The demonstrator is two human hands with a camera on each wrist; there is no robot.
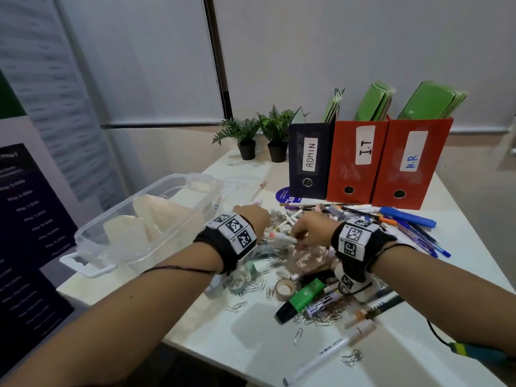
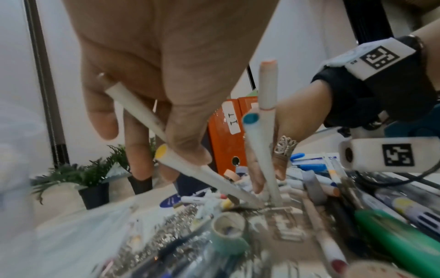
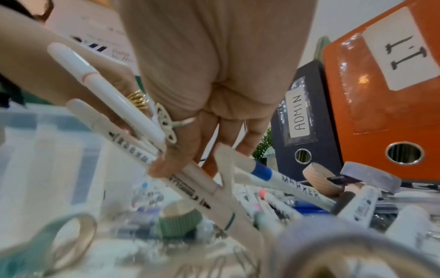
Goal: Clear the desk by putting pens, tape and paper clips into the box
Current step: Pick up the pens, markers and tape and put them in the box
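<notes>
pens (image 1: 402,219), tape rolls (image 1: 284,289), paper clips (image 1: 275,216): nearly all heaped on the desk (image 1: 251,339) under and right of my hands. box (image 1: 145,219) at left, just beside my left hand (image 1: 252,216); holds pale items, hard to identify. both hands grip white markers (image 2: 207,173); right hand (image 1: 310,229) likewise. most clearing remains, i judge.

The box (image 1: 145,219) stood at the left of the desk (image 1: 251,344), and the pile of pens (image 1: 405,222), tape rolls (image 1: 284,289) and clips (image 1: 276,216) lay to its right. Behind the pile three file boxes (image 1: 354,160) stood in a row. Two plants (image 1: 262,135) stood left of them, behind the box.
</notes>
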